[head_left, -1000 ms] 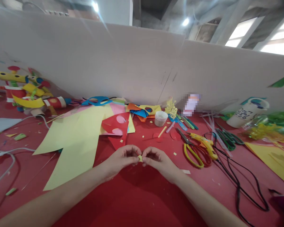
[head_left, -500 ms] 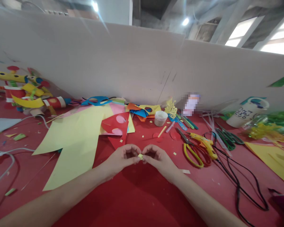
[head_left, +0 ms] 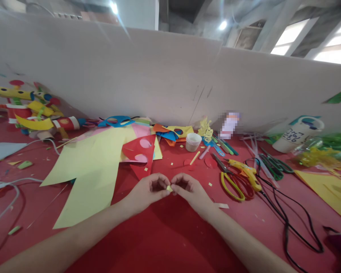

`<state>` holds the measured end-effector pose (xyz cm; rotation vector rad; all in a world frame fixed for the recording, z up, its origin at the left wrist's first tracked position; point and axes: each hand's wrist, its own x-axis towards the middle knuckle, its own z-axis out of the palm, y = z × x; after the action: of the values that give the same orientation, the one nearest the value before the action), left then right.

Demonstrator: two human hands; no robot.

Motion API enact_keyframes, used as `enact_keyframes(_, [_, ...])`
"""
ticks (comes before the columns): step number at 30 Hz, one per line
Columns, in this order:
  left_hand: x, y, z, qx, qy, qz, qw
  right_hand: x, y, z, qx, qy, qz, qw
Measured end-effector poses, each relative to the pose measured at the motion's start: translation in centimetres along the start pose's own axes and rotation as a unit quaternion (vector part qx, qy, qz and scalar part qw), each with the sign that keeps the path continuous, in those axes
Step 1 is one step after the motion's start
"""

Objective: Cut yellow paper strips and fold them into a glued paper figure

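Between the fingertips of both hands is a small pale yellow piece, perhaps paper or foam. My left hand pinches it from one side, and my right hand pinches from the other, thumbs toward me. Both are held just above the red tabletop. Beyond my left hand lies red sheet material with cut-out holes. Large pale yellow sheets spread to the left. Small yellow squares, such as one square, are scattered past my right hand.
Right of my hands lie scissors with yellow and red handles and a yellow glue gun with a black cord. A small white tub stands ahead. Craft figures are at far left. A whitish partition closes the back.
The small yellow piece has turned slightly between my fingertips. Both hands stay in nearly the same place, and the view has shifted very little.
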<state>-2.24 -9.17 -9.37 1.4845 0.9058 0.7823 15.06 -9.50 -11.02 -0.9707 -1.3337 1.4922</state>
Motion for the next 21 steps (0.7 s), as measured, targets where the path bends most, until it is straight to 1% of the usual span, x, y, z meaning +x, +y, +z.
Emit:
enact_keyframes(5, [0.03, -0.21, -0.04, 0.001, -0.003, 0.002, 1.000, -0.01, 0.10, 0.01, 0.060, -0.005, 0.039, 0.997])
enact_keyframes(11, [0.08, -0.29, -0.07, 0.000, -0.006, -0.007, 1.000, -0.18, 0.34, -0.10, 0.146, -0.018, 0.084, 0.986])
enact_keyframes(15, [0.09, -0.31, -0.07, -0.006, -0.006, -0.014, 1.000, -0.17, 0.06, -0.13, 0.169, -0.022, 0.112, 0.979])
enact_keyframes(21, [0.23, -0.11, 0.00, 0.008, 0.013, -0.025, 1.000, -0.15, -0.50, -0.20, 0.195, -0.019, 0.146, 0.970])
